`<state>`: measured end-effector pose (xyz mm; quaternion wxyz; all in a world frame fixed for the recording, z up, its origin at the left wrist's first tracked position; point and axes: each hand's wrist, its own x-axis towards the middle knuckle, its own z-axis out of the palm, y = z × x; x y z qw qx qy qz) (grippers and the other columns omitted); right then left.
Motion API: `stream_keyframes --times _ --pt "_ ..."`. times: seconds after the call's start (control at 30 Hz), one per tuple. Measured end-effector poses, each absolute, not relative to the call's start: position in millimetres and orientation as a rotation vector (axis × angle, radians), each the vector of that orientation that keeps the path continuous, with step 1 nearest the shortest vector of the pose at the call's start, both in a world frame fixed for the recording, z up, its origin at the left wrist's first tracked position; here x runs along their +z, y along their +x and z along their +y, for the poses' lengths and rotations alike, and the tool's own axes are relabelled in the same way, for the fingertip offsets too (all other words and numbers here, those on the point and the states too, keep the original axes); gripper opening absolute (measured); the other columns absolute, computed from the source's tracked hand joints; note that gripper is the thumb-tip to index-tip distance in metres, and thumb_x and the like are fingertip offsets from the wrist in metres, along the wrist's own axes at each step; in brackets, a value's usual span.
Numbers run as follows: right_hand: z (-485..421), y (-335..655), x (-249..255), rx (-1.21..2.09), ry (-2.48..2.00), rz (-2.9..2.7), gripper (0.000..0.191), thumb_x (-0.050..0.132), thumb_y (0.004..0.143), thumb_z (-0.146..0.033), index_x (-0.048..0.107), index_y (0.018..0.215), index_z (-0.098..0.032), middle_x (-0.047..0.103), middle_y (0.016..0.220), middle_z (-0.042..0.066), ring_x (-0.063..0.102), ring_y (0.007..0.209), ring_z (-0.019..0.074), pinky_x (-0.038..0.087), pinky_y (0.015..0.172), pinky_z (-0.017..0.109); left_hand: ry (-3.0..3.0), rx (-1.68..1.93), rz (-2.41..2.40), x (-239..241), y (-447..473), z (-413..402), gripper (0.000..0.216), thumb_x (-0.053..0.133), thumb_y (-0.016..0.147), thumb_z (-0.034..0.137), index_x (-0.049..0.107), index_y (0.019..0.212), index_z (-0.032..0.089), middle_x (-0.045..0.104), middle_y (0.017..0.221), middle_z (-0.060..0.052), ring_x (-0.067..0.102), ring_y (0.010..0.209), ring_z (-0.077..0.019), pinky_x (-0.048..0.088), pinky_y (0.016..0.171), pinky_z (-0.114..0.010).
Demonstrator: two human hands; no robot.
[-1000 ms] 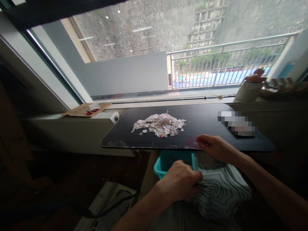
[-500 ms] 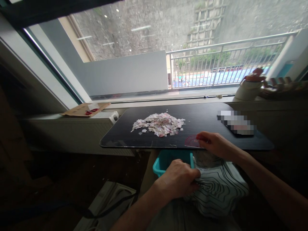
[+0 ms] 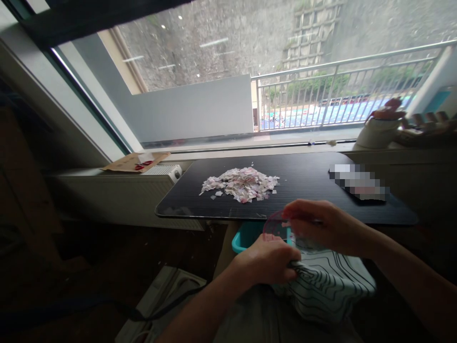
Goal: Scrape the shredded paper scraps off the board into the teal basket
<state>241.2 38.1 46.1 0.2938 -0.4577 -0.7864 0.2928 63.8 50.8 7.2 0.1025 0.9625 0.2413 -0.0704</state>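
My right hand [image 3: 321,224] is closed, pinching a pink see-through protractor [image 3: 272,223] by its right end. The protractor hangs over a teal plastic bin [image 3: 243,237] at the table's front edge, close above my left hand. My left hand [image 3: 267,262] is closed at the bin's right side, gripping a white cloth with black wavy lines [image 3: 332,276]. Its fingertips are partly hidden in the folds. Beyond both hands, a heap of small torn paper scraps [image 3: 246,183] lies on the black table [image 3: 303,176].
A blurred-out flat object [image 3: 359,183] lies at the table's right. A brown paper envelope [image 3: 132,162] rests on the white radiator [image 3: 107,195] at left. On the windowsill, right, stands a white pot [image 3: 376,133]. A pale boxy object [image 3: 160,295] is on the floor.
My right hand has brought the protractor from the table's front edge leftward and toward me, over the bin. My left hand keeps its grip. The view has shifted slightly.
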Motion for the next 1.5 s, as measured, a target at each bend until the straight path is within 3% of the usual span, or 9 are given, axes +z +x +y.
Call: stream_keyframes --times 0.17,0.37,0.6,0.87,1.07,1.2,1.5 --pt "28 225 56 0.779 -1.133 -2.224 0.020 0.050 0.081 -0.020 0.065 0.094 -0.019 0.062 0.065 -0.001 0.047 0.054 0.0094 0.039 0.050 0.019 2.869 -0.073 0.690 -3 65 56 0.019 0.062 0.076 0.036 0.061 0.089 0.022 0.062 0.087 -0.001 0.058 0.087 -0.0209 0.044 0.076 -0.027" --pt "37 228 52 0.628 -1.207 -2.215 0.022 0.048 0.083 -0.024 0.065 0.095 -0.017 0.060 0.062 -0.001 0.046 0.052 0.0092 0.037 0.049 0.020 2.844 -0.246 0.729 8 67 52 0.012 0.058 0.079 0.034 0.062 0.079 0.022 0.059 0.065 -0.001 0.059 0.065 -0.0205 0.046 0.063 -0.028" --pt "62 258 38 0.459 -1.365 -2.066 0.026 0.048 0.086 -0.033 0.063 0.101 -0.019 0.061 0.065 0.001 0.053 0.055 0.0116 0.041 0.050 0.022 2.836 -0.210 0.701 5 65 51 0.014 0.060 0.079 0.034 0.066 0.089 0.025 0.067 0.075 -0.002 0.066 0.076 -0.0248 0.046 0.064 -0.029" --pt "57 233 37 0.981 -1.210 -2.111 0.025 0.045 0.086 -0.030 0.061 0.103 -0.020 0.059 0.067 0.000 0.053 0.056 0.0107 0.041 0.049 0.020 2.884 -0.270 0.666 -4 69 46 0.015 0.060 0.081 0.035 0.067 0.088 0.023 0.066 0.071 -0.003 0.065 0.072 -0.0258 0.048 0.065 -0.033" --pt "65 221 38 0.729 -1.235 -2.239 0.024 0.047 0.084 -0.024 0.066 0.098 -0.021 0.059 0.065 -0.001 0.046 0.053 0.0090 0.036 0.048 0.020 2.897 -0.244 0.656 -1 68 47 0.011 0.062 0.079 0.033 0.065 0.079 0.022 0.065 0.068 -0.002 0.065 0.069 -0.0245 0.044 0.058 -0.029" --pt "79 240 32 0.848 -1.229 -2.063 0.026 0.049 0.084 -0.033 0.064 0.102 -0.020 0.058 0.066 -0.001 0.049 0.054 0.0104 0.039 0.047 0.021 2.917 -0.205 0.636 -2 64 49 0.012 0.061 0.081 0.033 0.064 0.079 0.022 0.065 0.069 -0.001 0.064 0.070 -0.0227 0.042 0.058 -0.028" --pt "141 291 -22 0.518 -1.365 -1.550 0.026 0.057 0.074 -0.035 0.065 0.091 -0.016 0.062 0.061 0.001 0.055 0.052 0.0135 0.046 0.054 0.028 2.752 -0.029 1.019 -2 -2 32 0.014 0.063 0.081 0.033 0.059 0.075 0.021 0.060 0.067 0.002 0.058 0.067 -0.0177 0.037 0.067 -0.027"
